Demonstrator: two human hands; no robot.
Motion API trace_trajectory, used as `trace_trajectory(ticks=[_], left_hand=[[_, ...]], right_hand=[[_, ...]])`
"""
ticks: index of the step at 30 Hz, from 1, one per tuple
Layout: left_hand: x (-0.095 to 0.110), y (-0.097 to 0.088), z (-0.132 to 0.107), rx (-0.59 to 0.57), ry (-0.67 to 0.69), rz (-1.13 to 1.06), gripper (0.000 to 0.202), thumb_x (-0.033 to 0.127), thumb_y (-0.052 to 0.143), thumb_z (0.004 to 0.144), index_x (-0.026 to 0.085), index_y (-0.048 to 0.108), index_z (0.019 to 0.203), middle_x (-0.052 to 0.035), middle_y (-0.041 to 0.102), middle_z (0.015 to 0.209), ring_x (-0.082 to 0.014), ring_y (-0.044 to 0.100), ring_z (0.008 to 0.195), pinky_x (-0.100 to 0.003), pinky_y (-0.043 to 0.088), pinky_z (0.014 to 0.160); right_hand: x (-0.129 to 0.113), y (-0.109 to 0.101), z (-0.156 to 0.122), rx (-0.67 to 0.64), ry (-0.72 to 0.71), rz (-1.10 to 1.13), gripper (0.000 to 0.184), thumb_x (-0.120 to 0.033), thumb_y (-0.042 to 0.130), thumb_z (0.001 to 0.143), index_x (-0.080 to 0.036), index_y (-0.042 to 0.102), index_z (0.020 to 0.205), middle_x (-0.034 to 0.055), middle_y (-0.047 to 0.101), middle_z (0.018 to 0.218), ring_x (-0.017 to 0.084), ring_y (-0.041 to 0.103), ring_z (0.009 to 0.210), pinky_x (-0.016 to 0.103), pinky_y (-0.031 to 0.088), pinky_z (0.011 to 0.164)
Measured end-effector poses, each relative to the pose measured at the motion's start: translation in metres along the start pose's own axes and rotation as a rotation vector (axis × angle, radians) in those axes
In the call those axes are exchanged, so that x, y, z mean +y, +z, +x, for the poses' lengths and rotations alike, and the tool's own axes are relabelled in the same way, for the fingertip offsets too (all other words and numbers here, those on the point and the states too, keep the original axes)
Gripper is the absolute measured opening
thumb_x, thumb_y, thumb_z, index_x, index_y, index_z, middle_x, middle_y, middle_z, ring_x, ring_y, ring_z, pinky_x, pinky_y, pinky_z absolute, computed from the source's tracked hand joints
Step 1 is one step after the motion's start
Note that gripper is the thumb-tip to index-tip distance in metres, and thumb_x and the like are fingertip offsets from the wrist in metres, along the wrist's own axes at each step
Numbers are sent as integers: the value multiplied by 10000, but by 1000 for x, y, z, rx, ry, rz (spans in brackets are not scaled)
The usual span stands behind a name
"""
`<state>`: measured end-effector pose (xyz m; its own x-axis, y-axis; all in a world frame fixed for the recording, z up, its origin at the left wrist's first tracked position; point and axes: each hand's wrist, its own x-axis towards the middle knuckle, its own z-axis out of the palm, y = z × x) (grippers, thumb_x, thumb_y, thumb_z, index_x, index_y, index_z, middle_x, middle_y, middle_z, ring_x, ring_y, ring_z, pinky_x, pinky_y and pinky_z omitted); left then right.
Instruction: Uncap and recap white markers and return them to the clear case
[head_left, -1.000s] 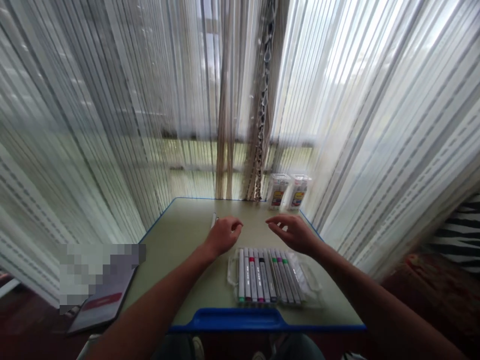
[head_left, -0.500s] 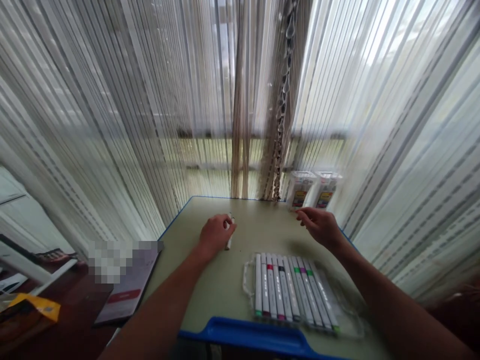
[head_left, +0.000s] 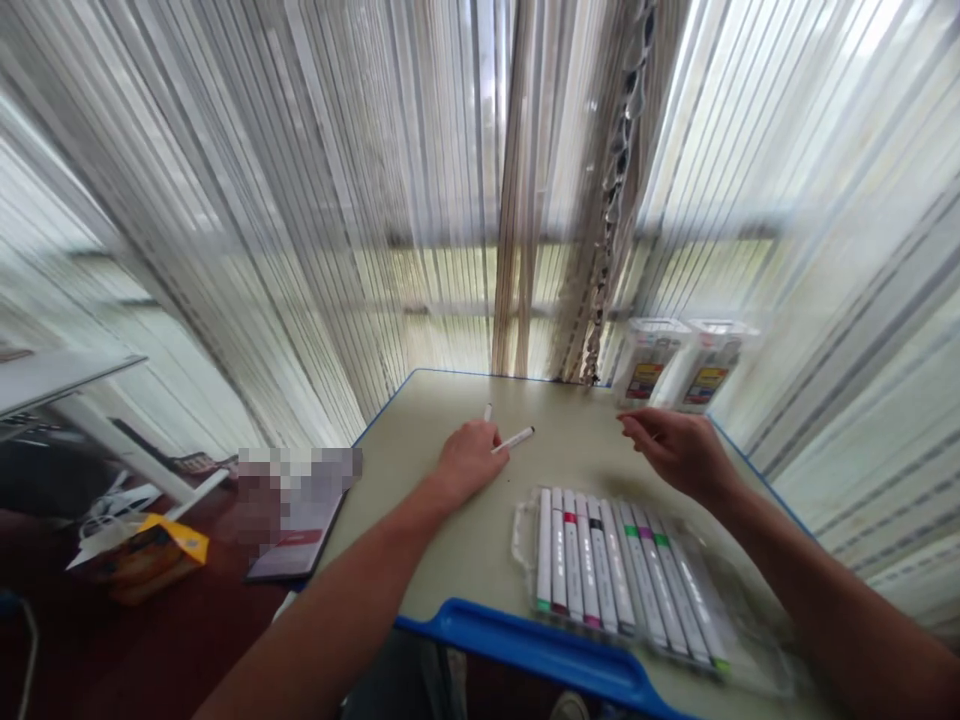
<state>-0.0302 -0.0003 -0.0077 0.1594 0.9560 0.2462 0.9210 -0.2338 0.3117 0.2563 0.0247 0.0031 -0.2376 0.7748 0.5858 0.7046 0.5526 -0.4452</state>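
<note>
My left hand (head_left: 471, 465) is gripping the near end of a slim white pen (head_left: 516, 439) over the tabletop (head_left: 420, 425); since half a second ago its far end has been swinging rightward, leaving a second pen (head_left: 488, 411) outside my grip. Further right, markers (head_left: 630, 570) are lying in a clear case (head_left: 518, 540), two clear boxes (head_left: 646, 375) are standing behind, and my right hand (head_left: 679, 450) is hovering loosely curled, showing nothing held; whether its fingertips are meeting, I cannot tell.

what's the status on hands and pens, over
Left hand at white pen, grip unclear. Right hand over table, nothing visible in it. Marker case nearer, clear of pen.
</note>
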Motion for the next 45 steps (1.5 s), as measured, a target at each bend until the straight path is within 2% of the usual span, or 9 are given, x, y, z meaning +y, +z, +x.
trace_trajectory(ticks=[5,9,11,15,20,23,27,33,45], left_hand=[[17,-7,-4,49,180,-94,248,335,456,915,159,630,893,-89,627,965,-198,584,939,-314,450,880],[29,-9,-9,59,381,-210,255,334,411,944,155,592,937,-89,601,969,-197,565,928,-313,450,839],[34,-9,-12,0,411,-226,228,324,421,942,162,580,920,-72,607,931,-189,572,880,-301,451,786],[38,-6,-16,-75,373,-264,227,332,409,950,174,570,936,-42,626,870,-165,583,767,-271,428,678],[39,-7,-16,-25,346,-432,266,362,420,944,163,595,920,-35,625,827,-153,563,736,-255,414,669],[38,-7,-14,-15,274,-607,297,389,449,928,156,633,934,-24,616,753,-136,533,658,-241,404,610],[36,-6,-11,-69,156,-922,303,363,489,905,138,641,1042,-41,637,796,-105,490,566,-221,388,512],[36,-7,-12,-100,140,-1325,322,287,507,884,99,644,1107,-100,662,867,-116,503,603,-259,445,545],[37,-15,-18,-200,266,-1540,274,212,586,869,143,690,1112,-121,701,873,-116,551,604,-270,440,567]], right_hand=[[-7,1,-1,-41,125,248,378,-474,518,887,-139,688,935,85,698,683,170,636,518,267,503,472],[-22,1,-2,-218,207,578,509,-500,494,902,-148,524,1269,95,689,846,166,643,599,243,505,430],[-30,2,-4,-294,206,667,528,-491,523,892,-150,508,1295,69,663,799,154,628,593,223,491,406],[-42,4,-7,-364,202,699,388,-437,615,850,-122,663,1071,20,616,632,104,558,499,188,439,383],[-44,6,-7,-338,253,797,286,-403,676,805,-121,707,836,33,652,634,89,547,477,203,446,416],[-39,6,-5,-280,306,881,269,-390,698,788,-128,715,845,38,670,651,102,560,497,226,471,450],[-31,10,-5,-246,377,973,261,-377,711,781,-136,723,880,50,687,689,120,584,529,240,476,465],[-27,12,-4,-215,451,1080,241,-363,734,763,-144,729,862,59,691,705,121,584,533,235,446,456],[-31,9,-3,-278,501,1238,201,-316,749,754,-143,717,852,30,650,662,104,578,551,206,427,472]])
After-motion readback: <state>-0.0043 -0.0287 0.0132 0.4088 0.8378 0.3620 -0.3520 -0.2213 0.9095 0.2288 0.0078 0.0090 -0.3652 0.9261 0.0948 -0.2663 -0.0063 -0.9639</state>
